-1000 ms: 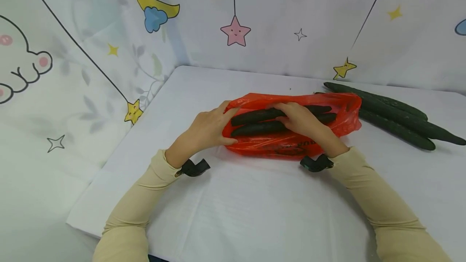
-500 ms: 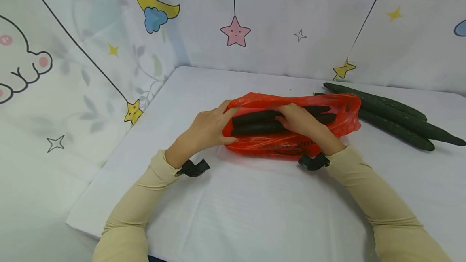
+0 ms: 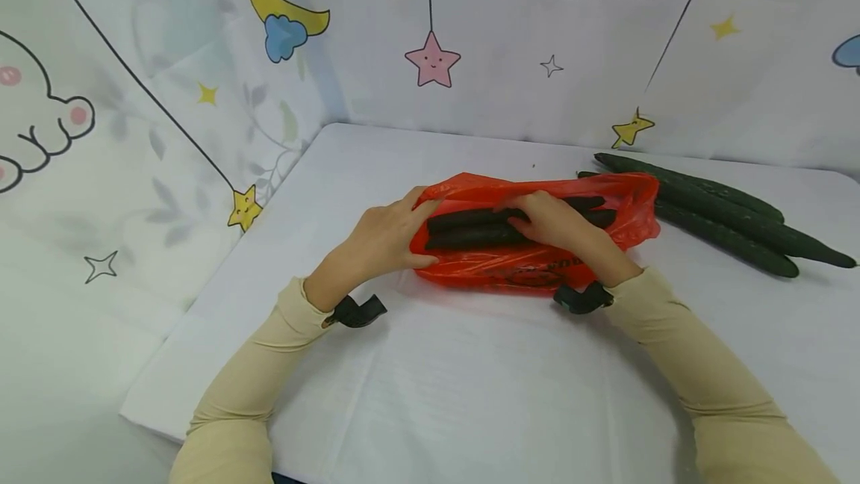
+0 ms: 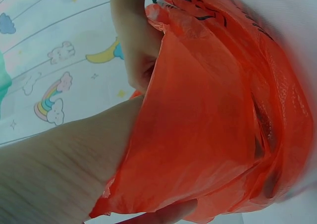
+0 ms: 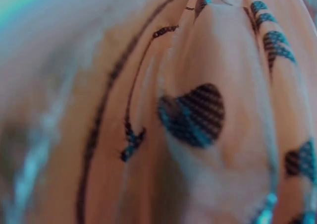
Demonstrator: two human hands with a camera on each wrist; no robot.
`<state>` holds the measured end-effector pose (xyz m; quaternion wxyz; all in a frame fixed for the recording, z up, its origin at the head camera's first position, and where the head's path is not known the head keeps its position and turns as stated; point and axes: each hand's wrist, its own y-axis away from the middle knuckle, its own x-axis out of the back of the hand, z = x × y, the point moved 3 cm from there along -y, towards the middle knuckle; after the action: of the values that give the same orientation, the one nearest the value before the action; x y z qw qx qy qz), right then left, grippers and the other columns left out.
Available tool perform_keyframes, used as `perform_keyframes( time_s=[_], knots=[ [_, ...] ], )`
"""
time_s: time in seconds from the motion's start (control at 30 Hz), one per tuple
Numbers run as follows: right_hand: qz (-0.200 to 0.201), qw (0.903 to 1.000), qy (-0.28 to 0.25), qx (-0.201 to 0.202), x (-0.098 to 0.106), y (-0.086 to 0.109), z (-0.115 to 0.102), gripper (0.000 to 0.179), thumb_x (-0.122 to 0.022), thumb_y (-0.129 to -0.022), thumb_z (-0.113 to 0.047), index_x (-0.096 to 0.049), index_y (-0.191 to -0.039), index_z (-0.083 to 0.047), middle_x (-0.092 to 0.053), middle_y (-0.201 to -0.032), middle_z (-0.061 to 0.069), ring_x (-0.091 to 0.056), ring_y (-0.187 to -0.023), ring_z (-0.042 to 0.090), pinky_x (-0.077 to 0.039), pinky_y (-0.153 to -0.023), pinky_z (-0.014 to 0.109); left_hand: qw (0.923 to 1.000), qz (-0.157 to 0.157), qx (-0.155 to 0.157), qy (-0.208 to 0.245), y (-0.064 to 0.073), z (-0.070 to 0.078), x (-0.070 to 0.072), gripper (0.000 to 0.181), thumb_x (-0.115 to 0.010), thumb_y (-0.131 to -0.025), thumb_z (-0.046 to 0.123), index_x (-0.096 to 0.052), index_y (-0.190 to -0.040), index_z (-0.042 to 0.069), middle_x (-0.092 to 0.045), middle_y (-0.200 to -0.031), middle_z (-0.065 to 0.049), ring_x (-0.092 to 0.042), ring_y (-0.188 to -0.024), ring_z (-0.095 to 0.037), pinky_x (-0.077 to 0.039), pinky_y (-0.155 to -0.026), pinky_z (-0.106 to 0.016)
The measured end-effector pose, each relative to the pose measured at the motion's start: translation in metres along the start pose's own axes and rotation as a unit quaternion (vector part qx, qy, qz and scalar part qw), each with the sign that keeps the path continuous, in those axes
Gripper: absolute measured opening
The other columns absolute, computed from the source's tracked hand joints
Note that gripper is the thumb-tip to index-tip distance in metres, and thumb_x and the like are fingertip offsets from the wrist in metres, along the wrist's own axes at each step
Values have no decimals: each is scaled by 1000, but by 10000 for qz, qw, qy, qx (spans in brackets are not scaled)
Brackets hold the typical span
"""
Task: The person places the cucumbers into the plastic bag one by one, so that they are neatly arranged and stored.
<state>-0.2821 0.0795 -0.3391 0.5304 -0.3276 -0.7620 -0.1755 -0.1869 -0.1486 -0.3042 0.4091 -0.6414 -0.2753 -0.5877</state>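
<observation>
A red plastic bag [image 3: 531, 275] lies in the head view with its opening facing up. Inside, a rear cucumber [image 3: 463, 220] and a front cucumber [image 3: 470, 237] lie side by side. My left hand [image 3: 386, 234] holds the bag's left end, thumb and fingers apart along its edge; red film hides part of that hand in the left wrist view. Reaching in from the right, my right hand [image 3: 554, 219] grips the rear cucumber, its fingertips partly hidden. The right wrist view is filled by blurred, printed reddish film [image 5: 223, 60], and no fingers can be made out there.
Several loose cucumbers [image 3: 725, 215] lie to the right of the bag, near the table's back edge. A white table [image 3: 470, 394] carries everything. Behind it hangs a printed cloth [image 3: 510, 21] with stars and a moon.
The right end of the bag has drawn slightly left. My right hand has shifted only a little over the cucumbers, and the left hand stays in place.
</observation>
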Motion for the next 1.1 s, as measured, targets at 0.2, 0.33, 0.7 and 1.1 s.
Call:
perform_keyframes(
  time_s=[0.2, 0.33, 0.7, 1.1],
  knots=[
    [-122, 9998, 146, -113, 1, 6, -1, 29, -61, -93, -2, -65, -121, 1, -67, -118, 18, -64, -107, 29, -50, -92, 48, 10000, -60, 18, -5, 0, 0, -1, 79, -81, -77, 42, -50, -139, 4, -48, -138, -15, -65, -74, -21, -49, -51, -26],
    [-71, 9998, 164, -50, 3, 12, -2, 28, -64, -92, -3, -66, -120, 2, -67, -117, 18, -64, -108, 31, -50, -93, 48, 10000, -91, 35, -13, 0, 0, -1, 79, -81, -78, 43, -50, -140, 4, -48, -139, -15, -64, -72, -21, -48, -51, -26],
    [22, 9995, 265, -195, 8, 29, -2, 28, -66, -92, -8, -66, -119, -2, -64, -120, 17, -59, -113, 33, -48, -95, 50, 9999, -104, 29, 11, -1, 0, -3, 80, -80, -78, 44, -49, -140, 4, -48, -139, -17, -64, -73, -22, -49, -52, -26],
    [280, 9991, 306, 4, 24, 53, 0, 28, -68, -90, -5, -66, -117, 0, -64, -117, 17, -60, -109, 33, -50, -91, 50, 10000, -29, -15, 71, -1, 0, -3, 81, -81, -77, 45, -50, -139, 4, -49, -138, -17, -64, -72, -22, -49, -51, -26]
  ],
)
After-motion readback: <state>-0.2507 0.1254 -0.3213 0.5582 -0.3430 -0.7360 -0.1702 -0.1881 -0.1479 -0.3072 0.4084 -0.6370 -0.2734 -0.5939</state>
